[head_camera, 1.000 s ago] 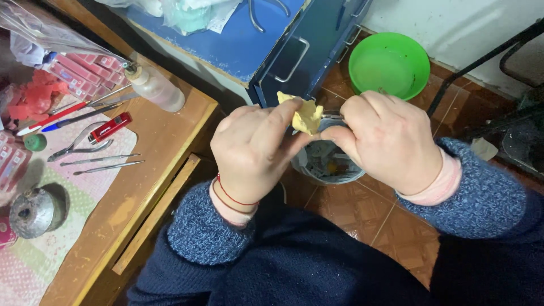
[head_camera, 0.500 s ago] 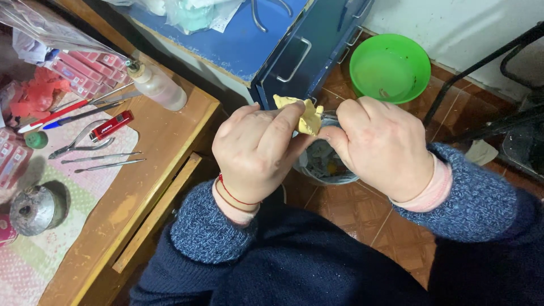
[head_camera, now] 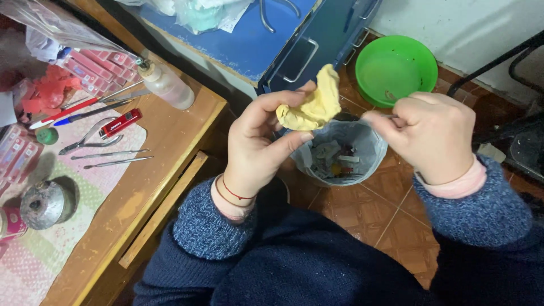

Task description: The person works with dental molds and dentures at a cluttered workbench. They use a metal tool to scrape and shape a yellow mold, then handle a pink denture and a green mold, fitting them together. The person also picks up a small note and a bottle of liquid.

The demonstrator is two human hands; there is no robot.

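A crumpled yellow lump (head_camera: 313,107), soft and folded like a rag or a wad of wax, sits pinched between the thumb and fingers of the left hand (head_camera: 262,144), its upper end curling upward. It is held in the air just above a small grey-lined bin (head_camera: 371,148) of scraps on the floor.

The right hand (head_camera: 433,136) hid most of a thin metal tool (head_camera: 390,117), so its kind could not be told. The left hand (head_camera: 263,141) covered the yellow lump's (head_camera: 314,107) lower edge. The bin's (head_camera: 371,148) scraps were too small to identify. The picture's left edge cut off the small red container (head_camera: 10,222).
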